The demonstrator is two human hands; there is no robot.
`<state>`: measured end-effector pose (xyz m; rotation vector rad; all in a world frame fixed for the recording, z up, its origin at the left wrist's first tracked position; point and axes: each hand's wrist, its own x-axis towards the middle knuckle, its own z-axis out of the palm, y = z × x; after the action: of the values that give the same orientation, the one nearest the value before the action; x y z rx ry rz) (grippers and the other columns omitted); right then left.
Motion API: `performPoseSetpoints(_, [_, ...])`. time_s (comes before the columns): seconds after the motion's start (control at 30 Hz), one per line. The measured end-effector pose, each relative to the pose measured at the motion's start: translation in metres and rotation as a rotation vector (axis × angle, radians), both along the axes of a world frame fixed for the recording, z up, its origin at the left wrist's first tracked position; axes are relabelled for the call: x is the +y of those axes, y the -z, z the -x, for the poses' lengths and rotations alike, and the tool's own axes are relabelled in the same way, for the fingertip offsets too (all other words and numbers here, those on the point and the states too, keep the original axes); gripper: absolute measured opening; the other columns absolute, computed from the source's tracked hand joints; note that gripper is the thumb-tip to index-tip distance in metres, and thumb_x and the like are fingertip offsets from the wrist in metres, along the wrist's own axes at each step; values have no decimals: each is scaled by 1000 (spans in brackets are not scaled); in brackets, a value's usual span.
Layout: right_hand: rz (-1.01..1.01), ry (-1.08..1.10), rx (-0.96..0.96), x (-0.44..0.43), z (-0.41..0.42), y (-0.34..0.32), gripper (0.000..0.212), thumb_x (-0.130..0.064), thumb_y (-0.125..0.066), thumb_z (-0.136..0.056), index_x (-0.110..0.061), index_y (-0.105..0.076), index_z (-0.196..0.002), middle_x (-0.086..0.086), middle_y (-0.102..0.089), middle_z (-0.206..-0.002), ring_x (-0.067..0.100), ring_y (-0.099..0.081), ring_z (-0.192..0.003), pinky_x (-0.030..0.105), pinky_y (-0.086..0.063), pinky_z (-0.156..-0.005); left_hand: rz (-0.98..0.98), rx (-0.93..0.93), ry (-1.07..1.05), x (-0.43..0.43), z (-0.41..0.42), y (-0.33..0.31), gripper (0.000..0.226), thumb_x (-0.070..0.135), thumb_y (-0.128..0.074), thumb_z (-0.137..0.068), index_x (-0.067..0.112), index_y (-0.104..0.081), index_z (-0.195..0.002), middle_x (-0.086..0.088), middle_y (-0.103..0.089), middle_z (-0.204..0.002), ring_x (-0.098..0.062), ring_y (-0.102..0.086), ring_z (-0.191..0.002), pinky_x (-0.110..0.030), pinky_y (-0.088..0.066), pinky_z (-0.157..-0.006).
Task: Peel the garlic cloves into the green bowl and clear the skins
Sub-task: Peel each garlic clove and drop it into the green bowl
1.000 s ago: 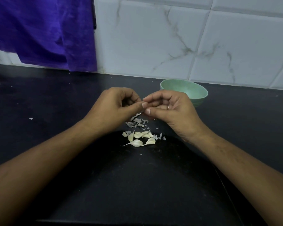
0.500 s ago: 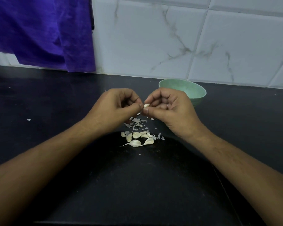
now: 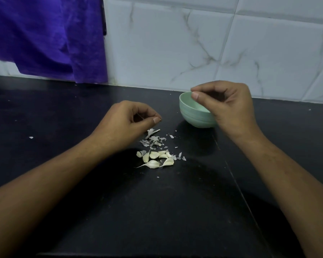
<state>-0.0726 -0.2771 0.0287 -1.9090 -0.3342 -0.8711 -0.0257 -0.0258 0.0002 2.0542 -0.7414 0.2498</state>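
With the right grip (image 3: pixel 229 105) pinched narrow over the bowl (image 3: pixel 190 116) and the left grip (image 3: pixel 125 121) curled above scattered skins (image 3: pixel 153 139), neither visibly holding anything, the job looks partway done: cloves (image 3: pixel 154 155) apparently await peeling on the desk (image 3: pixel 82 211), skins uncleared.

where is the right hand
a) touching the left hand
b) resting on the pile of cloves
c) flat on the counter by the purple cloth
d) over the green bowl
D: the right hand hangs above the green bowl with its fingertips over the rim, well apart from the left hand and the garlic cloves on the counter.
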Motion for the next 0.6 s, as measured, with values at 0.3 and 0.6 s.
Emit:
performPoseSetpoints(0.3, [97, 234, 128, -35, -10, 2, 11, -16, -77, -90, -25, -82, -96, -13, -78, -92, 1, -72, -95, 24, -54, -95, -36, 0, -38, 0, 3, -1, 3, 32, -83, -87, 33, -83, -90, 15, -77, -80, -4, -70, -71, -15, -52, -67])
performPoseSetpoints(0.6, [43, 213, 57, -20, 0, -4, 15, -20, -71, -96, -24, -82, -106, -14, -77, -96, 3, -70, -92, 31, -58, -84, -44, -8, -76, 2, 6, -6, 13, 36, -90, -79, 30, -78, -75, 9, -77, -77, -6, -71, -71, -22, -55, -67])
